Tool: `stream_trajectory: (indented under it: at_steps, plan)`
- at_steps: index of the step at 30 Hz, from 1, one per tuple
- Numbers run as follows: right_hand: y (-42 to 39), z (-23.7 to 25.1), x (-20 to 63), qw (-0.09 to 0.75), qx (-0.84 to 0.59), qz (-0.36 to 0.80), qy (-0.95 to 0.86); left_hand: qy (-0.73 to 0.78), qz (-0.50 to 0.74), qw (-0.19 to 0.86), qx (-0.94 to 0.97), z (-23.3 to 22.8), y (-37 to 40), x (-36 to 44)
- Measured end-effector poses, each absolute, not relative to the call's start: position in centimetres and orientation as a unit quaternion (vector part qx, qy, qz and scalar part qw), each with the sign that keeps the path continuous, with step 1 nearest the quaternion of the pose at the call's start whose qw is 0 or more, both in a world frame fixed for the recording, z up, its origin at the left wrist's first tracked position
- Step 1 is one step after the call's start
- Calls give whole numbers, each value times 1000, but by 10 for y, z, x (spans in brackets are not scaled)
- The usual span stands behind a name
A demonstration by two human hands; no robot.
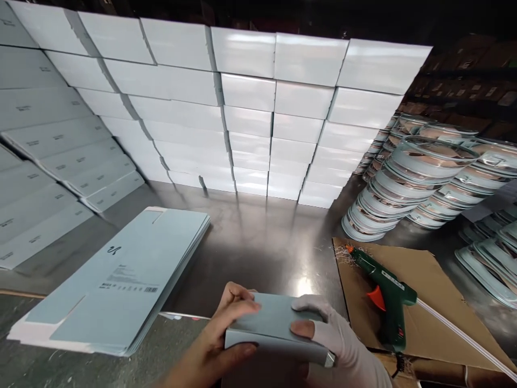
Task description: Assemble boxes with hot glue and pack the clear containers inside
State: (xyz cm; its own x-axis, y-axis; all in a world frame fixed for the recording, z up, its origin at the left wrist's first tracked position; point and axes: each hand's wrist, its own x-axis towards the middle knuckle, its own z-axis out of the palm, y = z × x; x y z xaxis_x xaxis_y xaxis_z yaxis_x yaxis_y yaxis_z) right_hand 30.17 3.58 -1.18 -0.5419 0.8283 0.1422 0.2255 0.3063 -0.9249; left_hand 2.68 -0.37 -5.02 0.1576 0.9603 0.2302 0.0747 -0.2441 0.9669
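Close to me at the bottom, a small light-blue box (271,318) is held between both hands. My left hand (230,334) is bare and closed on the box's left end, fingers on top and thumb against the near side. On my right hand (331,334) is a white glove with thumb or fingertip bare; it grips the box's right end. The box's lower part lies in shadow. To the left lies a stack of flat, unfolded box blanks (133,269) with printed text and a barcode. At right, a green glue gun (383,293) with an orange trigger rests on cardboard.
A wall of stacked white boxes (246,118) stands along the back, with more printed boxes (60,161) at left. Tall stacks of glass lids (412,178) stand at right. Beneath the glue gun is a brown cardboard sheet (436,302) on the metal table (250,242).
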Motion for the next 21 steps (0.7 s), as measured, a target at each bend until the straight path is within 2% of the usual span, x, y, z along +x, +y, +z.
stream_trajectory:
  at_steps: [3, 5, 7, 11, 14, 15, 17, 19, 21]
  plan:
    - [38, -11, 303, 327, -345, 475, -741, 431, 431, 464, 643, -42, 1, 17]
    - [40, -13, 306, 341, -338, 479, -735, 434, 437, 458, 641, -36, 3, 7]
    - [42, -14, 311, 370, -348, 488, -710, 467, 509, 428, 583, -31, 6, -5]
    - [44, -14, 312, 405, -421, 529, -616, 556, 683, 384, 278, -39, 9, -12]
    - [44, -9, 304, 410, -484, 415, -652, 570, 675, 404, 236, -53, 12, 5]
    - [45, -4, 303, 429, -499, 364, -659, 571, 674, 396, 249, -56, 13, 11]
    - [48, 11, 302, 448, -499, 301, -678, 569, 682, 305, 342, -53, 15, 14]
    - [51, 35, 302, 406, -445, 262, -754, 548, 639, 149, 519, -41, 16, 6]
    - [51, 62, 303, 330, -351, 224, -847, 508, 489, 81, 704, -25, 16, -7]
